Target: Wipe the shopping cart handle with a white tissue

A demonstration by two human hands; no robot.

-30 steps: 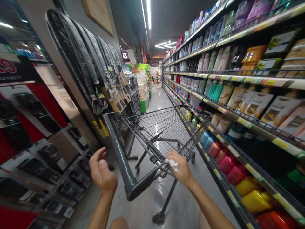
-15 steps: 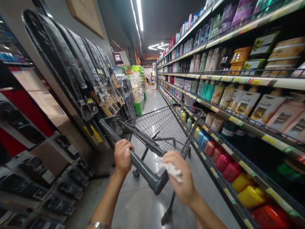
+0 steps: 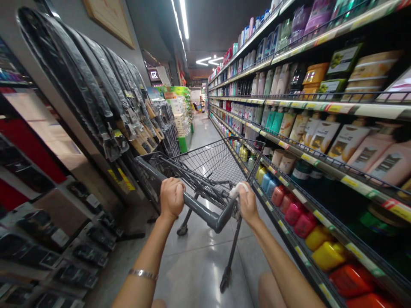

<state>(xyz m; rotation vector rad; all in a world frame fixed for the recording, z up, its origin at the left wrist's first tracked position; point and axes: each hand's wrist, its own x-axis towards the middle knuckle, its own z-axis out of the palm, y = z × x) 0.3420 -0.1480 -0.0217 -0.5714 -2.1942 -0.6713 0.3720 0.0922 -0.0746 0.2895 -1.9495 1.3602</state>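
A dark grey wire shopping cart (image 3: 221, 158) stands angled across the aisle in front of me, with bare mesh showing inside its basket. My left hand (image 3: 172, 197) is wrapped round the cart's thick grey handlebar (image 3: 202, 210), and a metal band circles that wrist. At the handle's right corner, my right hand (image 3: 248, 203) pinches a crumpled white tissue (image 3: 238, 189) and presses it against the cart's side frame. The fingertips of the right hand are partly hidden behind the tissue and the frame.
Shelves (image 3: 289, 100) of bottles and tubs line the right side, close to the basket. On the left hang plastic-wrapped black covers (image 3: 77, 64) and packaged goods (image 3: 28, 222). Green and white stacked packs (image 3: 180, 115) stand further along. Grey tiled floor (image 3: 199, 261) runs down the aisle.
My right hand has moved up and forward along the cart's side frame with the tissue. My left hand keeps its grip on the handlebar. The cart sits slightly farther from me.
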